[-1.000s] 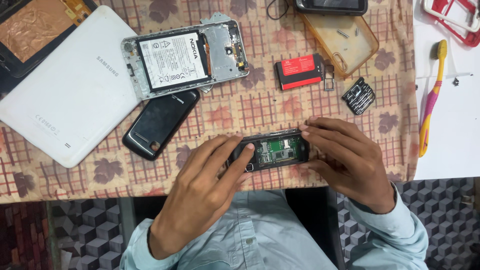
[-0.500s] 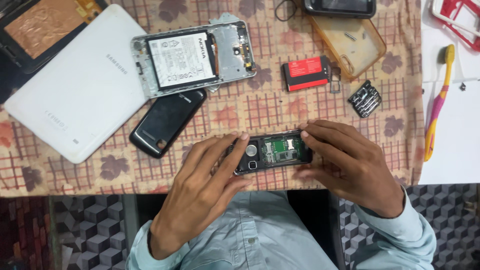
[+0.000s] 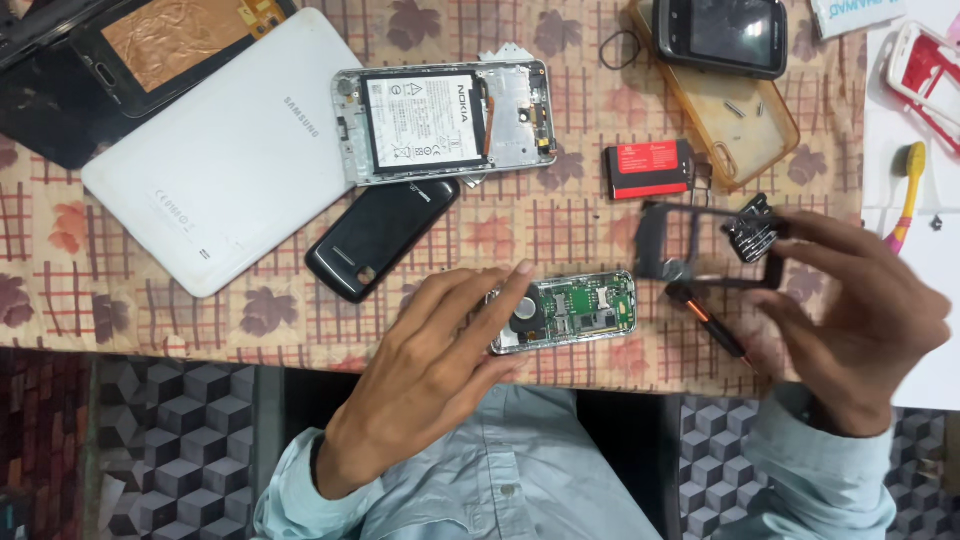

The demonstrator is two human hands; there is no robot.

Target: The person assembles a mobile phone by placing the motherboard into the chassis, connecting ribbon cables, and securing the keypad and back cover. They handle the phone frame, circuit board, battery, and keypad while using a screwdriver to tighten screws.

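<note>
At the near edge of the tabletop our left hand rests on the left end of the opened phone body, fingers spread across that end and steadying it, not closed around anything; its green circuit board faces up and its long axis runs left to right along the edge. Just right of it our right hand is raised a little above the cloth and pinches a dark rectangular phone frame by its right side, the frame blurred and hanging clear of the phone body, up and to its right. A small screwdriver with an orange band lies slanted under that hand, between frame and near edge; we cannot tell whether the fingers touch it. So the phone body lies to the left of the frame and slightly nearer to us, and the left hand is the one already on it. Farther in, a black phone back cover lies on a slant, a red battery sits toward the middle, and a small keypad piece shows behind the frame. Beyond these lie an open smartphone with its battery exposed and a white tablet face down; near the far edge an amber phone case carries a black phone, and a pink and yellow toothbrush lies off to the right.
</note>
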